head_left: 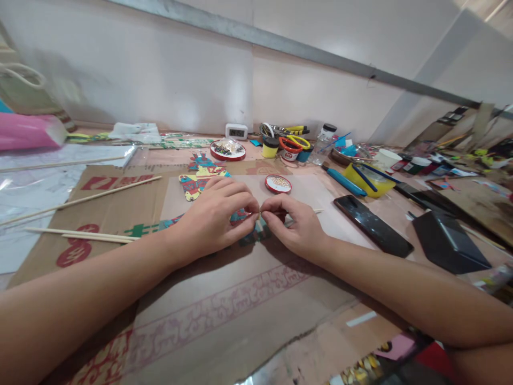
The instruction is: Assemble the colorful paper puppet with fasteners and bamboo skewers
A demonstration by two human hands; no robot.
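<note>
Pinching fingertips together at the middle of the table, the left hand (pixel 214 216) and right hand (pixel 294 224) meet over a colourful flat cutout figure (pixel 200 179), which lies on cardboard (pixel 224 299) and stretches toward eleven o'clock. Both hands seem closed on something tiny at a joint of the figure; what it is cannot be told. This looks like a fastening step, calling next for steady, fine finger work. A small red lid (pixel 278 183) sits at one o'clock, a phone (pixel 372 224) at three.

Bright, even indoor light, soft shadows beneath the forearms, edges bowed by wide-angle distortion.
</note>
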